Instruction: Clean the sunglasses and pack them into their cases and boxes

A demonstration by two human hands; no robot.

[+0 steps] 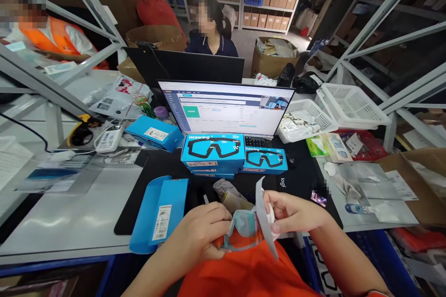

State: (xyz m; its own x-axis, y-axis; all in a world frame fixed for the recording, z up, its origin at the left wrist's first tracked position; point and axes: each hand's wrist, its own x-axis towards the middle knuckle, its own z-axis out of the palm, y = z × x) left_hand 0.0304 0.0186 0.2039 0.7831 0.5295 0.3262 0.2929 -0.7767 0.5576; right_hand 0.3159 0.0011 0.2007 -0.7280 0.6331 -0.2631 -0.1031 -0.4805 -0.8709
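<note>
Close to my body, my left hand (212,229) is closed on the left side of a pair of glasses (244,222) with a translucent teal frame and lenses. Beside the glasses, my right hand (287,211) pinches a thin grey curved sheet (264,222), along with something small and white (271,216) that the fingers partly cover. An opened blue box (167,209) lies with its flap out to the left of my left hand. Just beyond my hands is a crumpled pale wrapping (230,195) on the black desk mat (132,213).
Blue glasses boxes (212,151) are stacked before the monitor (230,106), with a mouse (291,158) to their right. Another blue box (155,132) sits left. White baskets (306,123) and a cardboard box (418,181) stand right. A person (212,32) is behind the screens.
</note>
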